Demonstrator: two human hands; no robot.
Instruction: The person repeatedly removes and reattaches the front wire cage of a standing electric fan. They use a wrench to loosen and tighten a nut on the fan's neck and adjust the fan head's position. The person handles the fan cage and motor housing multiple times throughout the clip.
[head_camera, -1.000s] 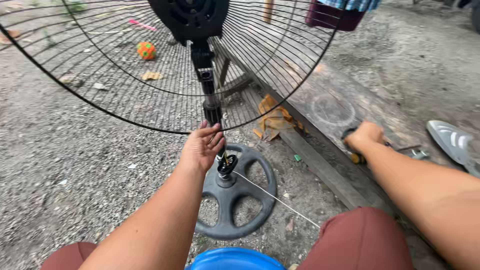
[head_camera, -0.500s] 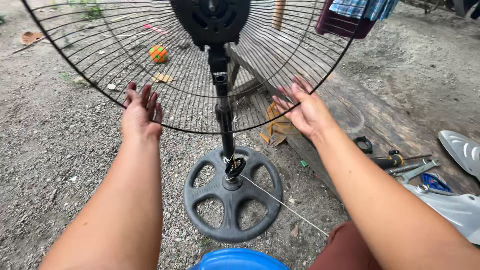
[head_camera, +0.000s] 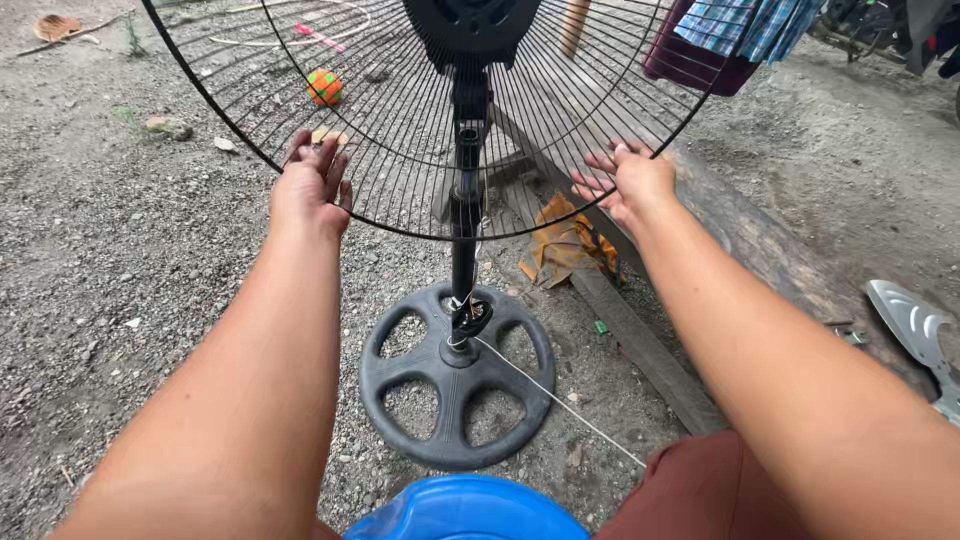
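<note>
Touching the fan cage (head_camera: 400, 150) rim, left hand (head_camera: 308, 190) and right hand (head_camera: 628, 183), fingers spread open, gripping nothing, round base (head_camera: 457, 385) below the cage

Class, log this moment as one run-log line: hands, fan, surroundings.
left hand: on grille rim | right hand: on grille rim | fan: upright on base | ground: gravel, ball

Orange-green ball (head_camera: 324, 86) sitting on gravel far back. Crumpled orange wrapper (head_camera: 563, 243) lying against wooden plank (head_camera: 640, 345). Plaid cloth (head_camera: 752, 27) hanging top right. Grey fan blade (head_camera: 912, 322) lying at right edge. Blue tub (head_camera: 468, 508) peeking in at bottom.
</note>
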